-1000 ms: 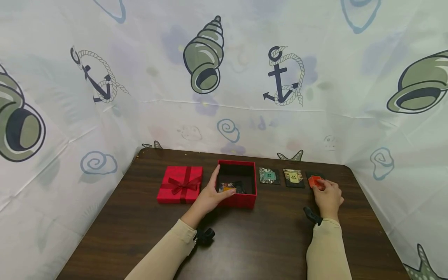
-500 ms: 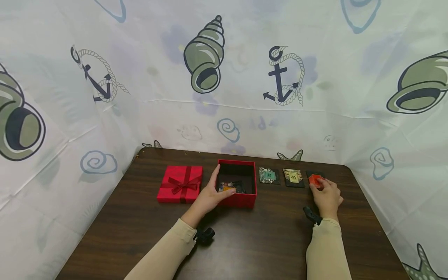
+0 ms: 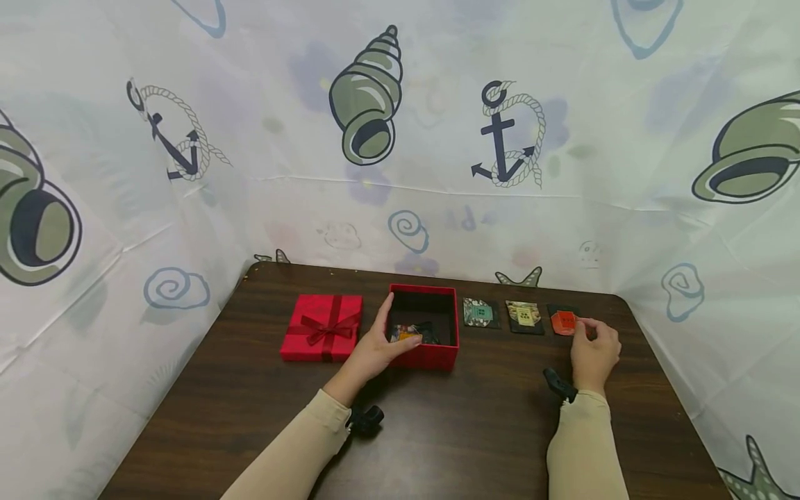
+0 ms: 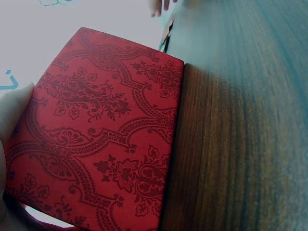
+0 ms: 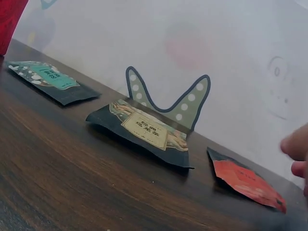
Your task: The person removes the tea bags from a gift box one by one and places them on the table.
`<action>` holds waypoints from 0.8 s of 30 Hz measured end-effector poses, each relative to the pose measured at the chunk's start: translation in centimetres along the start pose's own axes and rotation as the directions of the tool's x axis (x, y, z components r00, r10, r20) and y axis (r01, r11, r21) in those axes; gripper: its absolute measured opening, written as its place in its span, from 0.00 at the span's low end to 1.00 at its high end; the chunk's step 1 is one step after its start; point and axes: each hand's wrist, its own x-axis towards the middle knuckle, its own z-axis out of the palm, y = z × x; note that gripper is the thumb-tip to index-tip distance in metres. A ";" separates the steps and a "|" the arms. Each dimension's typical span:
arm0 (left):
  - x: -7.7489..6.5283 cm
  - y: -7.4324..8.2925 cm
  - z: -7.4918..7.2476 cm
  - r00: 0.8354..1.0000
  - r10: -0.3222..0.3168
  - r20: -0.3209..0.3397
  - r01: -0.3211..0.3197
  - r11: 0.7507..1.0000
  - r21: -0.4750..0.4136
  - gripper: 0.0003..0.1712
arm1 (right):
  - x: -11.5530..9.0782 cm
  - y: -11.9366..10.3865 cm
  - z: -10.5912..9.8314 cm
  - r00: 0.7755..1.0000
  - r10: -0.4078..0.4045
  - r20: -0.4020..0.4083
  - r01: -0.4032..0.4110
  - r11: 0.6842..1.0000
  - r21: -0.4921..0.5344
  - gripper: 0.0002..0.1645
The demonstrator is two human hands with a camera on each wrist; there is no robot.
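right hand (image 3: 596, 353) just beside the orange packet (image 3: 564, 322)

the red box (image 3: 426, 357) stood open, patterned outside; at its three o'clock, the orange packet lay flat, black-edged. the left hand (image 3: 375, 347) rested on the red box's eight o'clock corner, fingers spread, nearly straight. the right hand's thumb and forefinger were loosely bent, slightly apart, gripping nothing. it reached in from six o'clock, the left from seven.

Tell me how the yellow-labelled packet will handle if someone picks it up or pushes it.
The yellow-labelled packet will probably flex when pinched, as its thin edges look wavy. It is likely light, judging by its slim, pouch-like form. Pushed, it should slide rather than roll, since it lies flat on the table.
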 end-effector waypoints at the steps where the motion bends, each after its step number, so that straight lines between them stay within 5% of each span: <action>1: 0.0 0.0 0.0 1.000 0.002 0.000 -0.002 1.000 -0.001 0.66 | 0.0 0.0 0.0 0.999 0.004 -0.040 -0.003 1.000 0.030 0.16; 10: 0.1 -0.1 0.0 1.000 -0.002 0.000 0.002 1.000 0.000 0.66 | 0.1 -0.8 0.3 0.975 0.044 -0.218 0.016 0.964 0.266 0.08; 15: 0.1 0.0 -0.1 1.000 0.000 -0.001 0.000 1.000 -0.011 0.67 | -0.3 -2.8 0.7 0.961 0.023 -0.274 0.064 0.951 0.304 0.08; 24: 0.1 -0.1 -0.1 1.000 0.011 0.005 -0.011 1.000 -0.012 0.67 | -2.9 -9.4 1.0 0.968 -0.137 -0.209 0.208 0.907 0.368 0.11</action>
